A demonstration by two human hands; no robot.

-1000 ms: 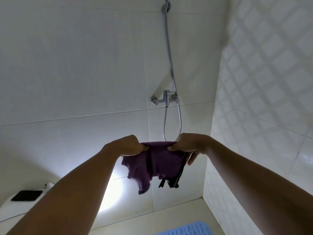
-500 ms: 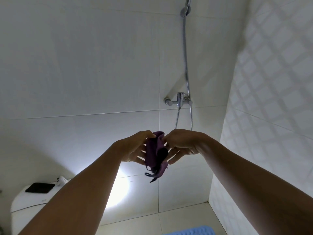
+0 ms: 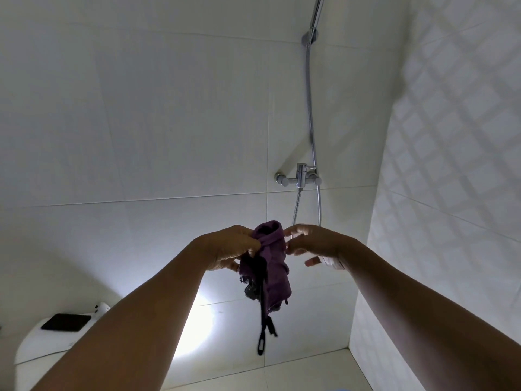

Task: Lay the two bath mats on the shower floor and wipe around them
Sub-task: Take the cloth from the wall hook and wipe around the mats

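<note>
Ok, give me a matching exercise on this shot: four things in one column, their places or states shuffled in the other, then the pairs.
Things
1. cloth
2. tap
3. black flat thing
4. hose

Places or states
A. lying on the toilet tank
B. long, thin, hanging down
C. fixed to the back wall
D. bunched in the left hand

Pairs: 1-D, 2-C, 3-A, 4-B

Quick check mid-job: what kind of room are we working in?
Most likely a bathroom shower corner: a chrome shower mixer on the tiled wall, its hose running up the wall, and what looks like a white toilet cistern at lower left.
</note>
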